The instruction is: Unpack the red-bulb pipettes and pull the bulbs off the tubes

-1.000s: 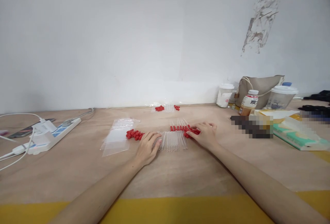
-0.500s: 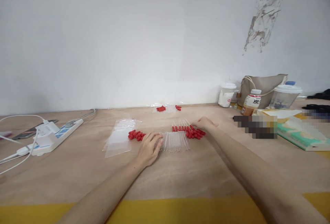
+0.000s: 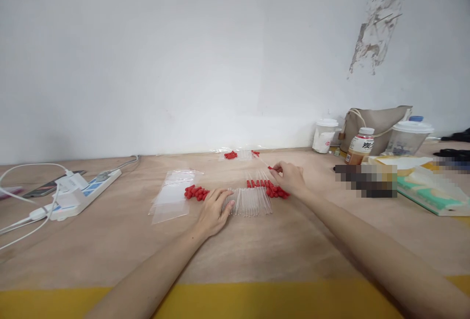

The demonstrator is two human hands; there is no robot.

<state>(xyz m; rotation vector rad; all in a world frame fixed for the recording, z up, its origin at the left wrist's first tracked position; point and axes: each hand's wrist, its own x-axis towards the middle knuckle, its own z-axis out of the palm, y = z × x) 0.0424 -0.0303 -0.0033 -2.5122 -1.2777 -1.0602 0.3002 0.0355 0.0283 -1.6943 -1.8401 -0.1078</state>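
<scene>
My right hand pinches a dropper by its red bulb, and its thin clear tube points away toward the wall. Below that hand lies a pile of red rubber bulbs. A row of droppers with red bulbs lies just left of it, tubes pointing away from me. Closer to me, a row of bare clear glass tubes lies side by side. My left hand rests open, fingers bent, at the left end of those tubes. More red bulbs lie beside its fingers.
Clear plastic bags lie at left, and a bag with red bulbs sits by the wall. Farther left are a power strip and a phone. At right stand a paper cup, a bottle and a tissue pack.
My right hand has moved left and slightly away from me, and a dropper now shows in its pinch. My left hand has stayed nearly in place.
</scene>
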